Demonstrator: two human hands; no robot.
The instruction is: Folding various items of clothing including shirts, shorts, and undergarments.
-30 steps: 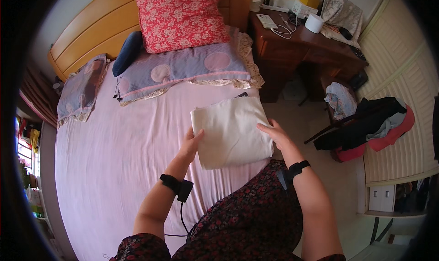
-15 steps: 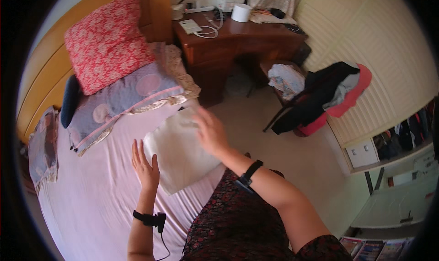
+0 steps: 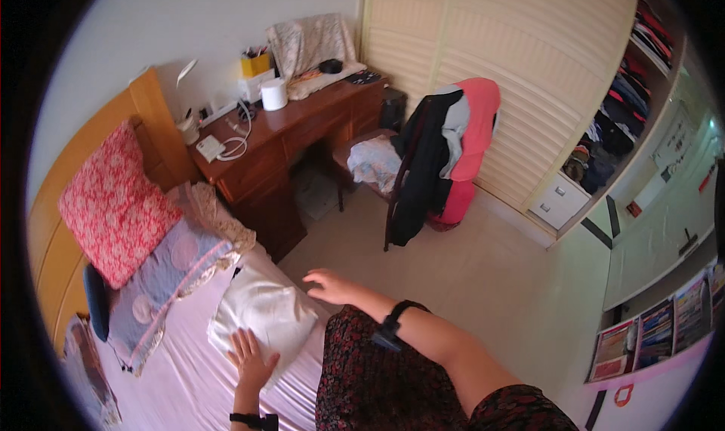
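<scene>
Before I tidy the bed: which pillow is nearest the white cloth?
The grey-purple pillow with pink circles: it lies right beside the white cloth. The red flowered pillow, blue pillow and far-left pillow lie farther off.

The white bundle (image 3: 264, 306) looks like matt, creased cloth; the bed sheet (image 3: 177, 359) is smooth fabric, the bench (image 3: 281, 121) glossy wood, the headboard (image 3: 156, 114) smooth wood.

The left hand (image 3: 252, 363) hides part of the folded white cloth (image 3: 264, 310).
</scene>
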